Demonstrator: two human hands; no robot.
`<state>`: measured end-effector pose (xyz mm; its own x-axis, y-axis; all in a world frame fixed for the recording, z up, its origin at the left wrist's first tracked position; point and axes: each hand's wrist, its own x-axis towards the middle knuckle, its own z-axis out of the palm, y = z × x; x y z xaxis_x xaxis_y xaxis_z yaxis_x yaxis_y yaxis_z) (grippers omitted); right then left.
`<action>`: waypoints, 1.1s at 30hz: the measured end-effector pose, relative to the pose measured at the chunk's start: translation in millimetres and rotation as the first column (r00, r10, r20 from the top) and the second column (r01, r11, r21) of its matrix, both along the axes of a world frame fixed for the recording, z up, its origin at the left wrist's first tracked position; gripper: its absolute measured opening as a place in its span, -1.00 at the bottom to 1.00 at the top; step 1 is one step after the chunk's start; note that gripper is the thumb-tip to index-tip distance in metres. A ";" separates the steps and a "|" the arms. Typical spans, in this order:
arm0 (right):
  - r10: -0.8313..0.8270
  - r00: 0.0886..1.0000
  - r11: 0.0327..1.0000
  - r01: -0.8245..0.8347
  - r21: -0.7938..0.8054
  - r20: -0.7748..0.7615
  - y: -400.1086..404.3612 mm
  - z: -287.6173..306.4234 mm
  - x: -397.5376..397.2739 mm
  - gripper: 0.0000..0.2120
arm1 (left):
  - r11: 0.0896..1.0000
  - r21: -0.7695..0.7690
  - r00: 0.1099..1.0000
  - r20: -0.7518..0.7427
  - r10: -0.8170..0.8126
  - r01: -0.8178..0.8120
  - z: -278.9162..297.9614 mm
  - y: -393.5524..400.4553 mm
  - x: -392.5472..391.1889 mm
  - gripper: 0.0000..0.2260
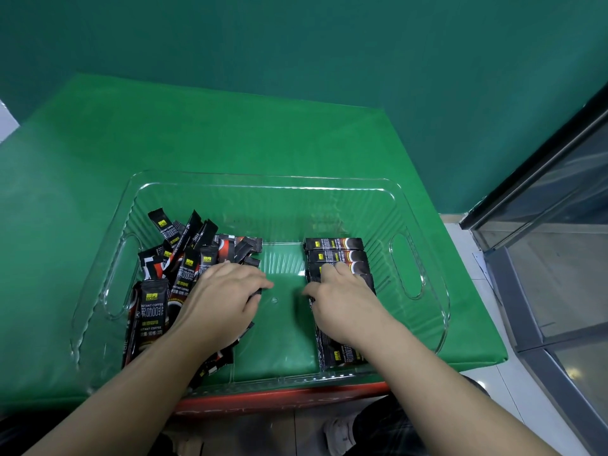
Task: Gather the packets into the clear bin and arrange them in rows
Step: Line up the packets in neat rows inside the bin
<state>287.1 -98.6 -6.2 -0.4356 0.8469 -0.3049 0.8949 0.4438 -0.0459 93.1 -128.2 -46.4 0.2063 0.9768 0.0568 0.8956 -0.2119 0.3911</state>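
Both my forearms reach into the clear bin [424, 222], which sits on the green tabletop [230, 133]. My left hand [223, 297] lies over the loose heap of black instant coffee packets [177, 268] on the bin's left side, fingers [260, 283] curled down and pinching one packet whose dark end pokes out beneath them. My right hand [342, 301] rests on the neat row of packets [335, 255] on the right side, fingers bent and pressing the stack. Three packets show beyond that hand and at least one near my wrist; the rest are hidden. I cannot count the heap; too many overlap.
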 end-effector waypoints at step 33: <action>-0.036 0.998 0.999 0.035 -0.011 -0.046 54.3 7.1 -21.6 -0.55 | 0.994 0.092 0.878 -0.479 -0.003 0.054 -9.8 8.3 -1.5 -0.59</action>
<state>265.5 -44.3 0.9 -0.4193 0.8589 -0.2940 0.9069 0.4112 -0.0922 91.6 -119.9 -56.1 0.2605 0.9646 0.0411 0.9610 -0.2550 -0.1070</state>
